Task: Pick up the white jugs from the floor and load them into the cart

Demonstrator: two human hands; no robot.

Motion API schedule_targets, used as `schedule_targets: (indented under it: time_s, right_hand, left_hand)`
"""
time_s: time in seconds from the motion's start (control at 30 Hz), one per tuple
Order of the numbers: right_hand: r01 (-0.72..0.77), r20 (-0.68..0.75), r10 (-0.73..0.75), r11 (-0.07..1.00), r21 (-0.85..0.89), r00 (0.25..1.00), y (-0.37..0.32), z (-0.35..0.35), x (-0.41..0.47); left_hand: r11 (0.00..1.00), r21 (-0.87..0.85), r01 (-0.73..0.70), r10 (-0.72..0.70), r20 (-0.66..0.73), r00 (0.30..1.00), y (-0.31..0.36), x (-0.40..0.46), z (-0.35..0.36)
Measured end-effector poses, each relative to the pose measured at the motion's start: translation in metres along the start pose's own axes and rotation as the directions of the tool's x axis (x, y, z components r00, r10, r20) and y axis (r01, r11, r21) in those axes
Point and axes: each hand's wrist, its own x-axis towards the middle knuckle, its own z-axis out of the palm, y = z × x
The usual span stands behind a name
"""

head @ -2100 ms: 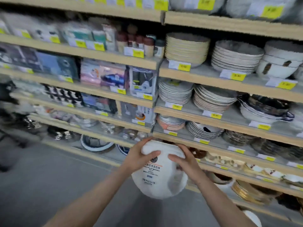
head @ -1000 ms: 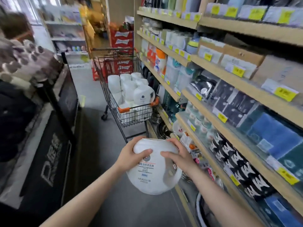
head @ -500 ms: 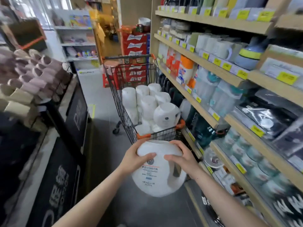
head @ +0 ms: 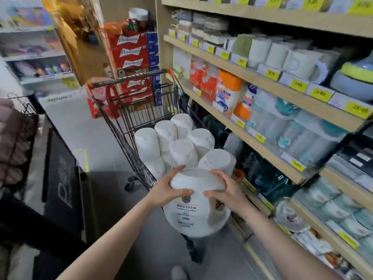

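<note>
Holding the white jug (head: 191,207) between both hands, the left hand (head: 168,190) and right hand (head: 226,191) each form a grip curled round its upturned end, thumbs on the labelled face. The jug hangs in the air just short of the cart (head: 129,150), at its near rim. To load it well, I would lift it clear of that rim and lower it into a gap rather than drop it. The cart already holds several white jugs (head: 181,142), packed close together.

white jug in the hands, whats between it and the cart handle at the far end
In the head view, the loaded white jugs standing in the cart fill the stretch between the held jug and the handle.
</note>
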Motion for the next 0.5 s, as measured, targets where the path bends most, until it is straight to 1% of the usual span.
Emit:
schedule_targets:
  time_s: [0.1, 0.2, 0.27, 0.33, 0.4, 0.5]
  right_hand:
    - [0.014, 0.003, -0.014, 0.999, -0.028, 1.000, 0.002, 0.005, 0.045]
    - [0.003, 0.010, -0.003, 1.000, -0.002, 1.000, 0.002, 0.011, 0.082]
    - [-0.016, 0.000, 0.016, 1.000, 0.008, 1.000, 0.004, 0.015, 0.103]
    - [-0.050, -0.028, 0.050, 0.999, 0.000, 0.998, 0.009, 0.019, 0.119]
    - [-0.065, -0.074, 0.062, 0.997, -0.034, 0.995, 0.016, 0.024, 0.129]
    - [-0.106, -0.138, 0.092, 0.990, -0.096, 0.986, 0.025, 0.035, 0.135]
  left_hand:
    - [0.999, 0.037, -0.004, 0.002, 0.035, 0.999, -0.007, 0.047, -0.025]
    - [0.996, 0.089, -0.017, 0.009, 0.095, 0.995, -0.015, 0.087, -0.047]
    - [0.993, 0.115, -0.033, 0.020, 0.116, 0.993, -0.021, 0.110, -0.059]
    - [0.994, 0.105, -0.041, 0.026, 0.144, 0.989, -0.029, 0.130, -0.067]
    - [0.990, 0.120, -0.081, 0.057, 0.189, 0.980, -0.037, 0.149, -0.072]
    - [0.972, 0.154, -0.179, 0.125, 0.305, 0.944, -0.051, 0.176, -0.077]
